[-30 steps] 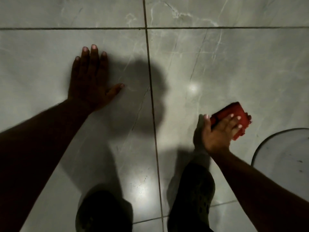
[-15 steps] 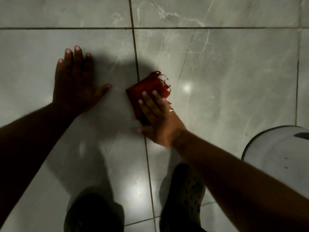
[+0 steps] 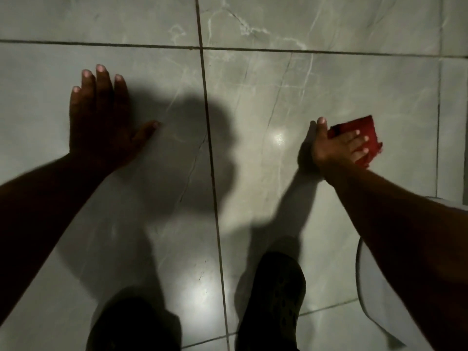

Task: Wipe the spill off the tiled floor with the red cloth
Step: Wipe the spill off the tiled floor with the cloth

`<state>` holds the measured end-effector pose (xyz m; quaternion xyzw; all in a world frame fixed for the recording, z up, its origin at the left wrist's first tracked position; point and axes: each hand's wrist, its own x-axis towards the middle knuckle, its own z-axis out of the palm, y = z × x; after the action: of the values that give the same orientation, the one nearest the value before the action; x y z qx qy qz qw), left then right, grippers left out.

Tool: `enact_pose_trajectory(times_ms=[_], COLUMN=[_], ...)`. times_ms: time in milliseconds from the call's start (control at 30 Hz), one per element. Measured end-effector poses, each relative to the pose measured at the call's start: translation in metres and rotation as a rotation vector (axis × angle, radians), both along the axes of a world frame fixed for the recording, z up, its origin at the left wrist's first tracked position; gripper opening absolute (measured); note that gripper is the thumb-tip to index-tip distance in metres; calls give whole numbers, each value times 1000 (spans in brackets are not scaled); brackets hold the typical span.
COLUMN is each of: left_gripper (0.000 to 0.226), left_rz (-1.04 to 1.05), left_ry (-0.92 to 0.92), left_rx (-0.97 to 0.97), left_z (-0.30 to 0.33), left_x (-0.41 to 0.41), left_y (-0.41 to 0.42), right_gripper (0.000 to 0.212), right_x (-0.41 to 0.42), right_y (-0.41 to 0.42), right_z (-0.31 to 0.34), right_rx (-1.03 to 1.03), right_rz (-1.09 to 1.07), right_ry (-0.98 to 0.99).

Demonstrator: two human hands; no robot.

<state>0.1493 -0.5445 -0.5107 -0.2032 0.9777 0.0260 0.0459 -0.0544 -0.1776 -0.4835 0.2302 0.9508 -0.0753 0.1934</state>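
Note:
A folded red cloth [image 3: 364,130] lies on the grey marbled floor tile [image 3: 329,92] at the right. My right hand [image 3: 336,145] presses flat on top of it, fingers over the cloth and thumb sticking up to the left. Flat on the left tile rests my left hand [image 3: 101,117], fingers spread, holding nothing. A shiny wet-looking gleam [image 3: 278,138] shows on the tile between the hands; I cannot make out a distinct spill in the dim light.
Two dark shoes, a left shoe [image 3: 134,323] and a right shoe [image 3: 273,300], stand at the bottom. A round pale bucket or basin [image 3: 367,287] sits at the lower right under my right forearm. Dark grout lines cross the floor.
My right hand has swept the red cloth from the middle grout line back to the right. The left hand has stayed planted on the floor.

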Motion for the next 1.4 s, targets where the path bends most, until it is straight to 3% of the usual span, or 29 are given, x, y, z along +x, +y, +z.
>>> enact_pose_trajectory(times_ms=[67, 133, 400, 567, 633, 833, 967, 1033, 1233, 1400], left_gripper=[99, 99, 96, 96, 98, 99, 99, 98, 99, 96], left_rz=[6, 18, -88, -48, -53, -8, -4, -8, -32, -65], left_ry=[4, 3, -14, -46, -35, -3, 1, -11, -8, 22], left_rx=[22, 44, -7, -15, 13, 89, 100, 99, 108, 79], left_z=[0, 2, 14, 18, 16, 21, 25, 23, 23, 31], left_x=[5, 7, 7, 4, 8, 19, 31, 38, 36, 18], left_y=[4, 5, -12, -21, -20, -16, -24, -23, -26, -26], right_gripper=[110, 105, 85, 79, 83, 87, 92, 97, 86, 85], right_x=[-1, 2, 24, 27, 17, -13, -15, -16, 40, 65], right_y=[-41, -77, -199, -145, -105, -18, -40, -77, -197, -136], right_z=[2, 3, 9, 17, 19, 18, 18, 20, 10, 21], right_rx=[-27, -23, -328, -266, -228, -55, 21, 18, -158, -252], right_rz=[-144, -59, 890, 1336, 1294, 627, 243, 227, 779, 1460], right_ry=[11, 71, 53, -9, 6, -43, -37, -17, 20, -45])
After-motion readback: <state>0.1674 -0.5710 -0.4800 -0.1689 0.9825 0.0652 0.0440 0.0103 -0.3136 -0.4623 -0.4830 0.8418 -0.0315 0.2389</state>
